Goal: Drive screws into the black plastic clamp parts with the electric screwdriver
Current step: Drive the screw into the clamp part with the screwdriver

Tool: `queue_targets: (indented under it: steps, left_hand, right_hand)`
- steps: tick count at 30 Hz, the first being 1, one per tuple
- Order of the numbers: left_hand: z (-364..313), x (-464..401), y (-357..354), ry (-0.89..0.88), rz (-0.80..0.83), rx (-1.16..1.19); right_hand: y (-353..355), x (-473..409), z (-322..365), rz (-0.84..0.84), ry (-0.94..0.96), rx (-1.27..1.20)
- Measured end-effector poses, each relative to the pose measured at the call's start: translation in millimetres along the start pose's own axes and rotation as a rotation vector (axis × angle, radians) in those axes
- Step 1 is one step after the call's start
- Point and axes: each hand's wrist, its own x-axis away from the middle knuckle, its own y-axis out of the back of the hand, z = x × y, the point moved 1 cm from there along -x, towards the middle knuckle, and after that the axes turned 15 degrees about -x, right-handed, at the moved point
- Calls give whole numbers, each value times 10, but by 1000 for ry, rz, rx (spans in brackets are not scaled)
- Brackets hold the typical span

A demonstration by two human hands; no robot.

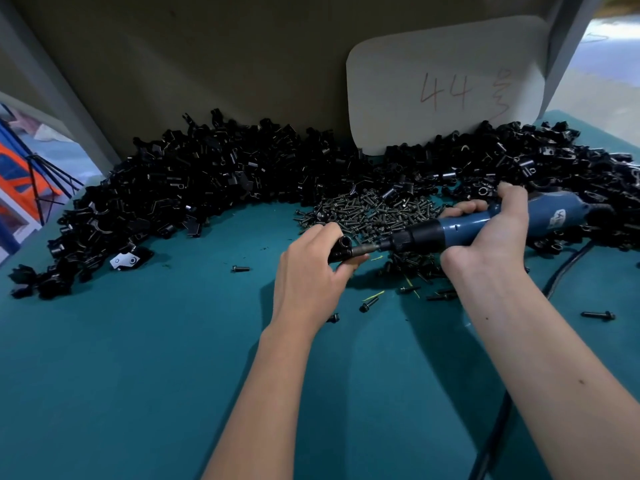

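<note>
gripping clamp part [341, 249], left hand [311, 268] hides most; right hand [491, 233] grips screwdriver [460, 227].

Clamp part [341, 250]: mostly hidden inside the left hand [311, 271]; only its round end shows above the thumb.
Bit tip: too small to tell whether it meets a screw head at the clamp part.
Electric screwdriver [460, 227]: its middle is covered by the right hand [491, 233]; its rear end fades into the black pile beyond that hand.
Cable [491, 434]: passes behind the right forearm and is cut off by the bottom edge.
Worktop [121, 375]: cut off at left, right and bottom edges.
</note>
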Motion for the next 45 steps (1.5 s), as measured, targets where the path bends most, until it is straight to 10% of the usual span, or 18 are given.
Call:
queue_targets:
  steps: [16,21,26,32,39,45]
  left_hand:
    - [39,31,-32,70,170,149]
    - [204,-56,155,449,219,930]
    - [154,-72,151,762,334,1451]
    - [147,-68,100,936,299,1534]
    - [76,-63,111,833,221,1337]
    - [-56,-65,111,631,179,1243]
  right_hand:
    - [-80,-3,44,278,-70,26]
    - [-40,-47,117,197,-221,-76]
    - [23,-88,13,210,-149,455]
    - [225,-133,-238,285,67,1157]
    - [248,-52,-233,409,453,1754]
    - [46,44,-114,578,647,1763]
